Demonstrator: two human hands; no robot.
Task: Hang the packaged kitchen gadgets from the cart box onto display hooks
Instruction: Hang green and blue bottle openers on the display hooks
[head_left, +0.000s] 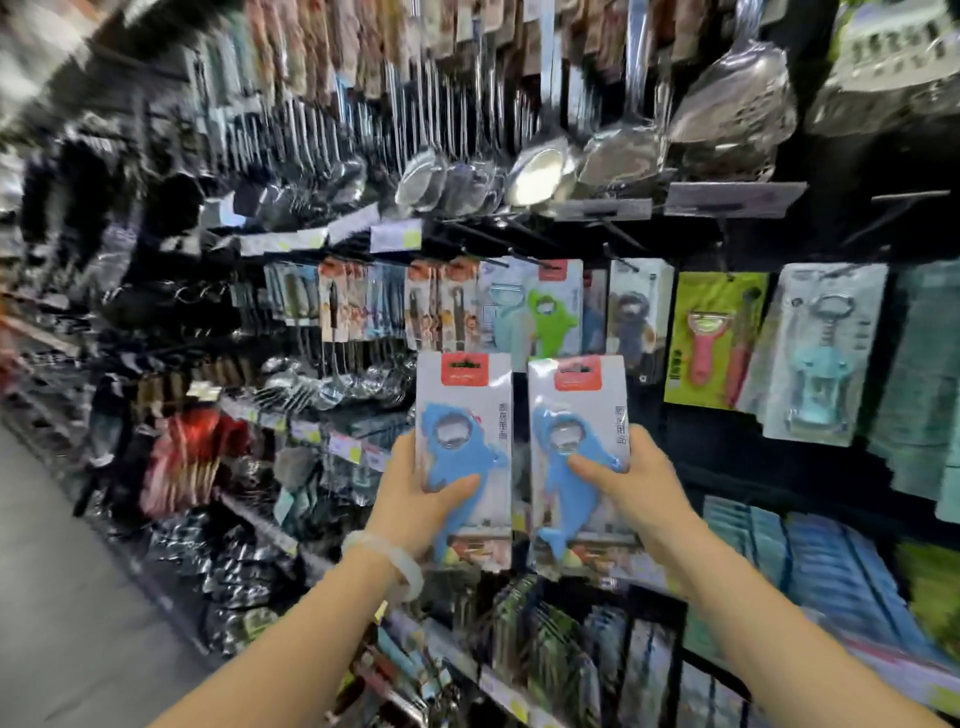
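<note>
Left hand (415, 493) grips one shark opener pack (464, 447); right hand (631, 480) grips another pack (579, 452). Both are held upright, hang-holes topmost, just below the green opener pack (550, 306), likely for hooking.

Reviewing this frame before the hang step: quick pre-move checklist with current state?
1. Left hand grips the left shark opener pack: ok, thumb across its front.
2. Right hand grips the right shark opener pack: ok, thumb on the blue shark.
3. Both packs upright, red header cards up: ok.
4. Hang holes in the headers free of fingers: ok, both hands hold low.
5. Matching row found: ok, green shark opener pack hangs just above.
6. Free display hook with room for two more: cannot tell, the hooks are blurred and dark.
</note>
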